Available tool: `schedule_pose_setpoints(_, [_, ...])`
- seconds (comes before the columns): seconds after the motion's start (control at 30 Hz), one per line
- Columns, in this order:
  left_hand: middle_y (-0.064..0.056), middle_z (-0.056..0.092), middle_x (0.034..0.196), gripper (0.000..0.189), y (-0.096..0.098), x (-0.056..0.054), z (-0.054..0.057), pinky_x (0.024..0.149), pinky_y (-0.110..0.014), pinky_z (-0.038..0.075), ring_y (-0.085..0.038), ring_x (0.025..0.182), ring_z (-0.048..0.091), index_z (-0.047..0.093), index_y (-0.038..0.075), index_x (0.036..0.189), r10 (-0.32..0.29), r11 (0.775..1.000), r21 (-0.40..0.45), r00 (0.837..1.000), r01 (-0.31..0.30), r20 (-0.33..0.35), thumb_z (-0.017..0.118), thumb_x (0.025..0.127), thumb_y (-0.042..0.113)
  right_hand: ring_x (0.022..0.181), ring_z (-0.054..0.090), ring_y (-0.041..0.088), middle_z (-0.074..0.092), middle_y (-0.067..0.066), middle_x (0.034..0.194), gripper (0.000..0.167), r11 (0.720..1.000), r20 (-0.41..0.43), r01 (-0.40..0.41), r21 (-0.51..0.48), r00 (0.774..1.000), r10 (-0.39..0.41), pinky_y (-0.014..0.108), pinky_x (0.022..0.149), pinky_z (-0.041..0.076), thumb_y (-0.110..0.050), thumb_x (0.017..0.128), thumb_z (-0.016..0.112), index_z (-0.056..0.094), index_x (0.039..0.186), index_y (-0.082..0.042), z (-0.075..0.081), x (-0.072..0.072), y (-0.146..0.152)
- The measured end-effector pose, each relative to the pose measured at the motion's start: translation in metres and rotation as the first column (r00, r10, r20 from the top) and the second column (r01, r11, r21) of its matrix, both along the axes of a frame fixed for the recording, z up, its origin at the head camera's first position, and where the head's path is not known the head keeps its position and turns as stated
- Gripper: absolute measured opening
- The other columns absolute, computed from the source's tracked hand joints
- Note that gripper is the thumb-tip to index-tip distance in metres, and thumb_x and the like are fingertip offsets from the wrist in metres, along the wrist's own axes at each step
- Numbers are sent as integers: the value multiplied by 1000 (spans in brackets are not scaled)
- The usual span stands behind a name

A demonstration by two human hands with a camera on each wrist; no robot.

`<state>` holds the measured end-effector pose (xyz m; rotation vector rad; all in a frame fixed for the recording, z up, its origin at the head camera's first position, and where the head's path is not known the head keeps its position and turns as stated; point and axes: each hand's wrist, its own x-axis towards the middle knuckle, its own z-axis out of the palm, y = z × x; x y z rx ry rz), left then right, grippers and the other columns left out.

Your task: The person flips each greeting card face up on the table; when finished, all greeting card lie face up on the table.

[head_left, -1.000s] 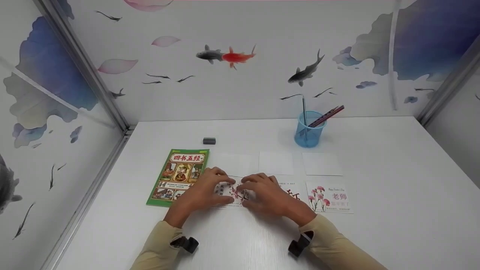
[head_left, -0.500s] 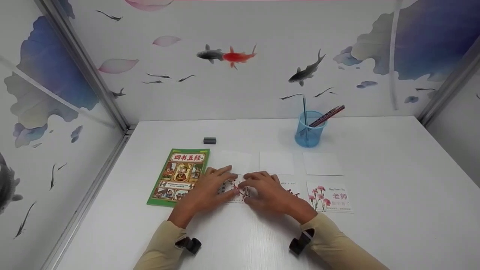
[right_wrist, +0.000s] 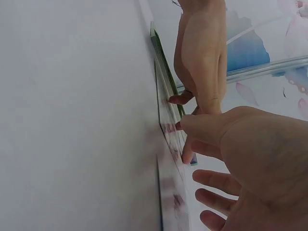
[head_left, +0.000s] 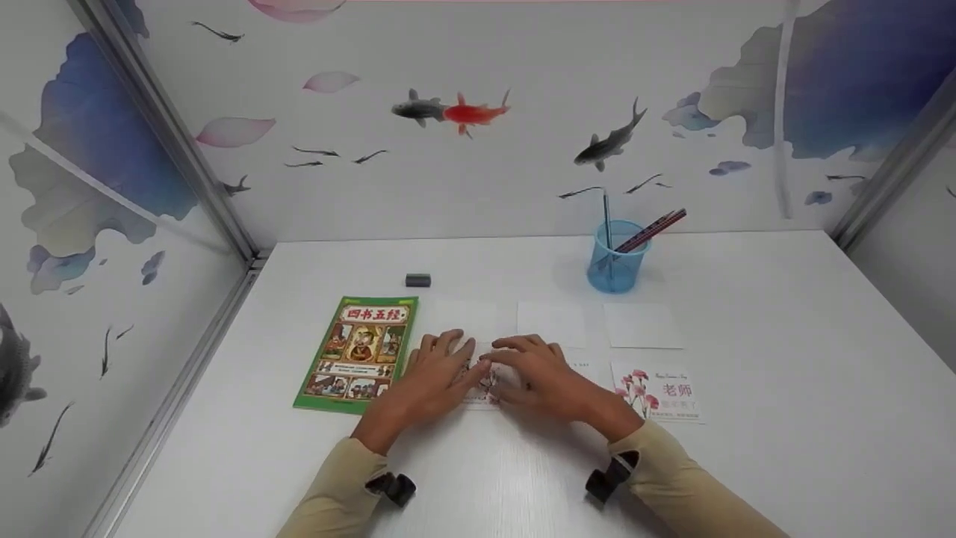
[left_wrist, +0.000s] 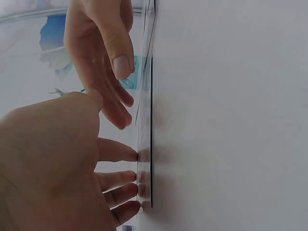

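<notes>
The left hand has its fingers spread and loosely bent, clasping nothing; in the left wrist view its fingertips rest on a printed card lying flat on the worktop. The right hand is also relaxed and grasps nothing, its fingers over the same card; whether they touch it I cannot tell. The left thumb and right index finger nearly meet above the card.

Under and beside the right hand lies a second printed card, mostly covered. Further right is a card with pink flowers. Behind these three is a row of white sheets, the leftmost only faintly visible.

A green-edged book lies just left of the left hand, which hides its lower right corner. A small dark grey block sits behind the book, and a blue cup holding pencils stands near the back wall.
</notes>
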<state>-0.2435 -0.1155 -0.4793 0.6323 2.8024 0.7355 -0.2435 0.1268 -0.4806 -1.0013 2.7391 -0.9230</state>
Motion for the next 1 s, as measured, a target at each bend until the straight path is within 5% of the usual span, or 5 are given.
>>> schedule_pose_setpoints(0.27, [-16, 42, 171, 67, 22, -6, 8, 125, -60, 34, -38, 156, 36, 51, 12, 162, 4, 998, 62, 998, -1, -58, 43, 114, 58, 154, 44, 40, 55, 16, 161, 45, 992, -4, 100, -74, 995, -101, 75, 121, 30, -25, 104, 74, 66, 148, -14, 9, -10, 73])
schedule_pose_setpoints(0.63, [0, 59, 159, 55, 119, -26, 10, 125, -45, 42, -21, 152, 47, 55, 18, 158, -171, 985, -20, 971, 171, -166, 53, 113, 50, 150, 47, 48, 55, 21, 159, 49, 938, 64, 346, -36, 937, -343, 71, 116, 46, -19, 104, 74, 62, 150, -10, 1, -34, 189])
schedule_pose_setpoints(0.77, [2, 58, 161, 55, 150, -34, 11, 125, -42, 42, -20, 152, 46, 56, 21, 158, -197, 980, -56, 967, 190, -165, 53, 112, 51, 156, 37, 51, 45, 23, 167, 55, 920, 95, 391, 8, 916, -390, 72, 121, 40, -25, 104, 74, 57, 155, -11, -2, -43, 211])
schedule_pose_setpoints(1.0, [5, 56, 163, 55, 184, -42, 7, 126, -38, 41, -19, 153, 45, 57, 23, 158, -199, 976, -122, 966, 180, -167, 53, 112, 52, 163, 20, 54, 32, 21, 176, 63, 929, 150, 366, 58, 917, -370, 78, 127, 23, -29, 105, 71, 49, 162, -15, -11, -54, 219])
